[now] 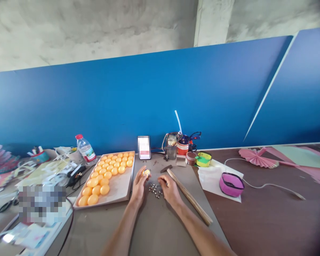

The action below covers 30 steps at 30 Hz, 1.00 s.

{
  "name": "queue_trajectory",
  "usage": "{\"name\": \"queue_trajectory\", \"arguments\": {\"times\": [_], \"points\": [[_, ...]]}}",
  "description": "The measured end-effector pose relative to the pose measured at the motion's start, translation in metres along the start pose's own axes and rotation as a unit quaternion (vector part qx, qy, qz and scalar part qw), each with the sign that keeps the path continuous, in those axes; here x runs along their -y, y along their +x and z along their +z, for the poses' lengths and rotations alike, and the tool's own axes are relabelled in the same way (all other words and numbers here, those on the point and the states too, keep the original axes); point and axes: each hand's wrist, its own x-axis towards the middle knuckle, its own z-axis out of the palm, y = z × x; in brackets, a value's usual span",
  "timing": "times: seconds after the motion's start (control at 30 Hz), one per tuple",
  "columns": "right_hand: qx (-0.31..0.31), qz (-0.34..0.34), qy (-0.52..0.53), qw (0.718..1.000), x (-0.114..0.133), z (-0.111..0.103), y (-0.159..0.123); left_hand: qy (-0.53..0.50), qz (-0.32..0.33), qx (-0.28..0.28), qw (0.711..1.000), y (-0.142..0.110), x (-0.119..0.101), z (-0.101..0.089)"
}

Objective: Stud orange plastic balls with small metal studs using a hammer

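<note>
Small silvery pieces (156, 191) between the hands (139, 184) — bottle label (89, 154) illegible.

From here I count two hands: one left hand (139, 183) and one right hand (170, 188). One ball (146, 172) is in the left. Roughly thirty orange balls (107, 175) lie in one shallow tray (120, 188), packed too close for me to swear to the exact number. Of the small metal pieces (156, 191) I make out over a dozen. Then come the ones: one hammer (190, 200), one phone (144, 147), one red-capped bottle (86, 149), one glass jar (171, 151), one purple container (231, 185), one pair of black-handled scissors (8, 204).
</note>
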Motion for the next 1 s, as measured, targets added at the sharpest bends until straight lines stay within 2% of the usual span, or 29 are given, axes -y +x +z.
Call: {"name": "queue_trajectory", "arguments": {"times": [0.13,0.3,0.43,0.63,0.8,0.9,1.0], "points": [[-0.001,0.022,0.014,1.0,0.0,-0.001,0.001,-0.062,-0.021,0.02,0.998,0.001,-0.001,0.001],[0.029,0.019,-0.002,0.999,-0.003,0.0,-0.002,-0.082,-0.031,0.044,0.995,-0.002,-0.003,0.004],[0.056,-0.01,-0.042,0.997,-0.005,0.001,-0.004,-0.078,-0.04,0.042,0.995,-0.003,-0.003,0.004],[0.043,-0.076,-0.026,0.996,-0.004,-0.001,-0.003,-0.078,-0.045,0.055,0.994,-0.003,-0.004,0.004],[0.016,-0.019,0.002,1.0,-0.001,-0.002,-0.003,-0.059,-0.041,0.061,0.996,-0.005,-0.005,0.005],[-0.02,0.013,0.048,0.999,0.002,-0.001,0.0,-0.042,-0.041,0.066,0.996,-0.007,-0.007,0.007],[-0.016,0.057,0.116,0.992,0.003,-0.003,0.003,-0.029,-0.042,0.071,0.996,-0.009,-0.009,0.01]]}}
